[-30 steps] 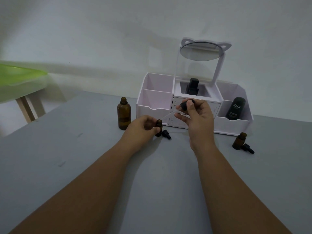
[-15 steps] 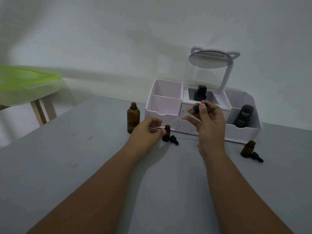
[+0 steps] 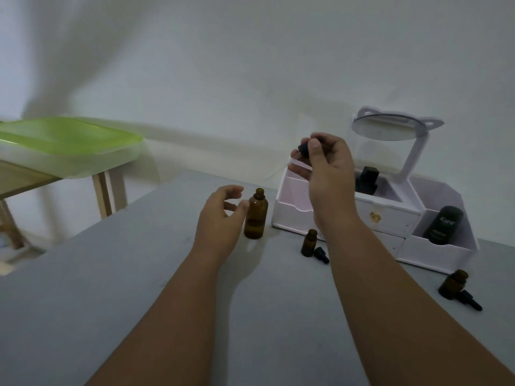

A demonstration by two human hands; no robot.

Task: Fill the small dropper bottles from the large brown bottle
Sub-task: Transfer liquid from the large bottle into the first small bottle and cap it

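Observation:
The large brown bottle [image 3: 255, 215] stands uncapped on the grey table [image 3: 83, 288]. My left hand [image 3: 221, 215] hovers just left of it, fingers loosely curved, thumb almost touching the glass, holding nothing. My right hand [image 3: 324, 160] is raised above the table and pinches the black bulb of a dropper [image 3: 303, 149]; its thin glass tube slants down to the left. A small brown bottle [image 3: 309, 243] stands open below that hand, its black dropper cap [image 3: 322, 255] lying beside it. A second small bottle [image 3: 452, 284] stands at the right with its cap [image 3: 471, 300] next to it.
A white organiser [image 3: 292, 215] with drawers and a round mirror [image 3: 387, 126] stands at the back of the table; it holds a black Kahf tube [image 3: 443, 225] and a black bottle [image 3: 367, 179]. A green-lidded tub [image 3: 67, 146] sits on a wooden stand at the left.
My left hand let go of the small bottle and moved left to the large brown bottle. My right hand rose with the dropper. The camera swung left and up.

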